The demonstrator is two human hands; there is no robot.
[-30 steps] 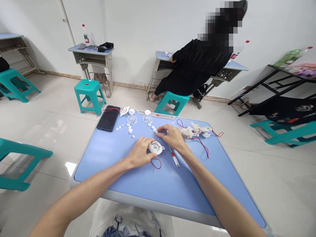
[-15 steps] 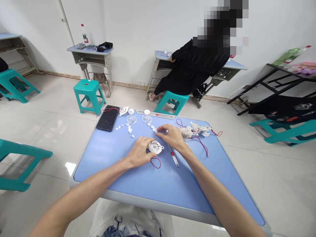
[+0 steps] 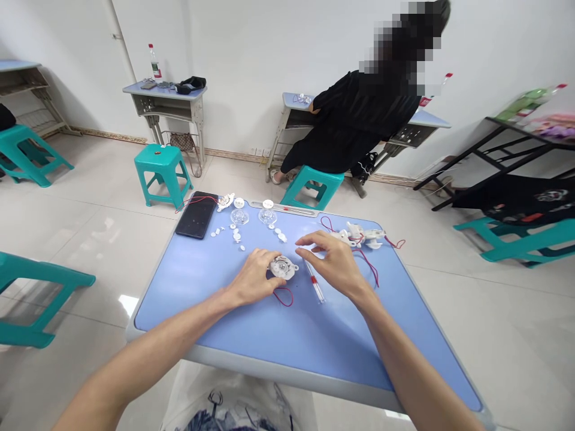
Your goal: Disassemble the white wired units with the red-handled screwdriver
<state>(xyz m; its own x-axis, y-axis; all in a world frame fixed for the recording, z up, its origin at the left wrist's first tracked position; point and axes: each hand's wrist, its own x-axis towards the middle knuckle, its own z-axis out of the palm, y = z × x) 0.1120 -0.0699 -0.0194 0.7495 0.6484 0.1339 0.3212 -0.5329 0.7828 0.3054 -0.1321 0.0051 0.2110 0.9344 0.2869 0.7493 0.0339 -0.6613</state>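
Note:
My left hand [image 3: 252, 276] rests on the blue table [image 3: 278, 341], fingers closed on the edge of a round white plastic part [image 3: 284, 267] that trails a red wire loop [image 3: 284, 296]. My right hand [image 3: 330, 261] hovers just right of that part, fingers stretched and apart, with nothing visible in them. Under its fingers lies a thin clear tool with a red band [image 3: 315, 287]. Small white pieces [image 3: 281, 235] lie scattered just beyond both hands.
A black phone [image 3: 196, 214] lies at the far left of the table, near two clear domes [image 3: 239, 216]. White assemblies with red wires [image 3: 365, 234] sit far right. A person in black [image 3: 354, 120] sits at another desk behind. Teal stools [image 3: 162, 170] stand around.
My right hand has lifted off the small white pieces and drawn back to the right, its fingers opening. My left hand stays on the round white part.

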